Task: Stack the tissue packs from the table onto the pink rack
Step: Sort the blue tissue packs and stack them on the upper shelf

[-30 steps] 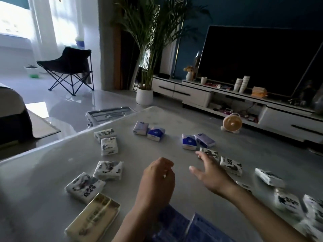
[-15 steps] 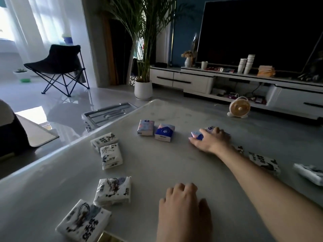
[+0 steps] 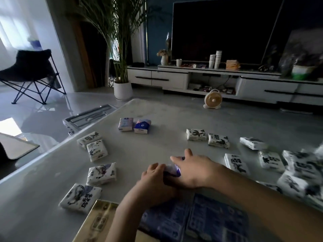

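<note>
A blue and purple tissue pack lies on the grey table between my two hands. My right hand covers it from the right, thumb raised on the far side. My left hand curls against its left end. Several white packs with black print lie at the left and at the right. Two blue packs sit side by side farther back. The pink rack is not in view.
Flat blue packs and a gold pack lie at the table's near edge under my arms. Beyond the table are a small fan, a potted plant, a TV cabinet and a folding chair.
My right hand has drawn the blue pack from the far middle of the table back toward me. My left hand has moved forward and closed on the pack's left end.
</note>
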